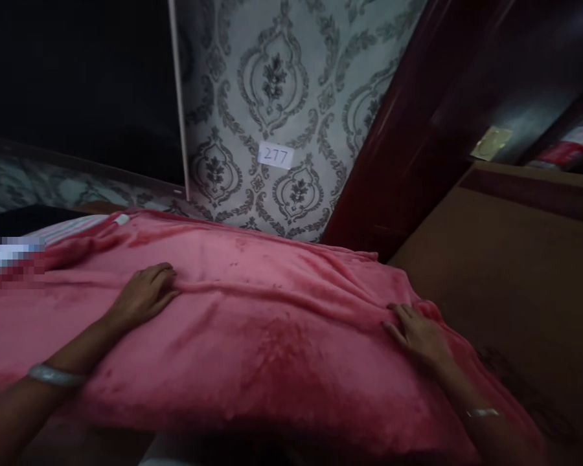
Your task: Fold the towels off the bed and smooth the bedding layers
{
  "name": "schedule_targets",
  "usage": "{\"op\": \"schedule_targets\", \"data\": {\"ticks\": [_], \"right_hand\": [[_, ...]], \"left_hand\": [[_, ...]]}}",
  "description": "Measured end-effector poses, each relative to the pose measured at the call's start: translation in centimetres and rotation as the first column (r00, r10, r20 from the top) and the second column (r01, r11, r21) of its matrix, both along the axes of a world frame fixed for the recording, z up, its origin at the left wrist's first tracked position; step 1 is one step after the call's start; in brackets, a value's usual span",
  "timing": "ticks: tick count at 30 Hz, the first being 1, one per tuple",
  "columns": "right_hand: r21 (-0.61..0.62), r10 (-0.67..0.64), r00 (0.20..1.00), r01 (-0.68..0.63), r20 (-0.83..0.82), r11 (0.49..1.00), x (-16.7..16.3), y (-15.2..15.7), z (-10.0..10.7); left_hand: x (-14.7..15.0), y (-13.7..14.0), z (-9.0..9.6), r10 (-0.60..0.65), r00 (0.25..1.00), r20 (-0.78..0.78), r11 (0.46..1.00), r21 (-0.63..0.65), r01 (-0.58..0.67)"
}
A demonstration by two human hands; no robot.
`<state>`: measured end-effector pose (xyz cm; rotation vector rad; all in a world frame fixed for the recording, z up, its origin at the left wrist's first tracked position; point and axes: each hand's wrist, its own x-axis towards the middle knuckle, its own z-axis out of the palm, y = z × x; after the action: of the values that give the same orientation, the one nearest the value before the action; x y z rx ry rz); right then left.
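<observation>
Left hand point(146, 294) is lying palm-down on the pink blanket point(272, 336), fingers loosely curled and resting on the fleece just short of a long ridge that is running across the cloth — pressing on it, not clutching a handful that can be made out. A pale bangle point(53, 374) is circling that wrist, nearer the camera than the hand. Right hand point(418, 336) is sitting at the blanket's right-hand edge, fingers spread fairly wide over a bunched fold; whether any cloth is being pinched beneath them cannot be told. A second thin bangle point(483, 412) is showing on that wrist.

Both hands are resting well apart on the blanket, which is spreading over a raised, bed-like surface and drooping off its near and right sides. Beyond the blanket's far edge, patterned grey wallpaper point(282, 84) is rising, carrying a small white label point(275, 155) marked 277. To the right of the blanket a dark reddish wooden post point(393, 142) is leaning through the view, and past it a brown floor point(515, 272) is stretching away — dim and hard to read.
</observation>
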<state>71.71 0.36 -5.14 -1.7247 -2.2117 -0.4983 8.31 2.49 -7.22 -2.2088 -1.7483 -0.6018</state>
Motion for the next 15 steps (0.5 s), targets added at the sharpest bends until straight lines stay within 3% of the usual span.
{"op": "schedule_targets", "data": {"ticks": [4,8,15], "right_hand": [[-0.084,0.04,0.999,-0.039,0.021,0.996,0.9,-0.4,-0.7],[-0.062,-0.007,0.996,0.002,-0.085,0.998,1.8,0.4,-1.3],[-0.11,-0.083,0.981,0.064,-0.177,0.992,1.7,1.5,-1.1]], "left_hand": [[-2.4,-1.0,-0.7,0.062,0.997,-0.044,0.998,-0.017,-0.063],[-3.3,-2.0,-0.4,0.131,0.991,-0.029,0.991,0.031,-0.13],[-4.1,-0.6,-1.1,0.003,1.0,-0.011,0.998,-0.058,-0.004]]}}
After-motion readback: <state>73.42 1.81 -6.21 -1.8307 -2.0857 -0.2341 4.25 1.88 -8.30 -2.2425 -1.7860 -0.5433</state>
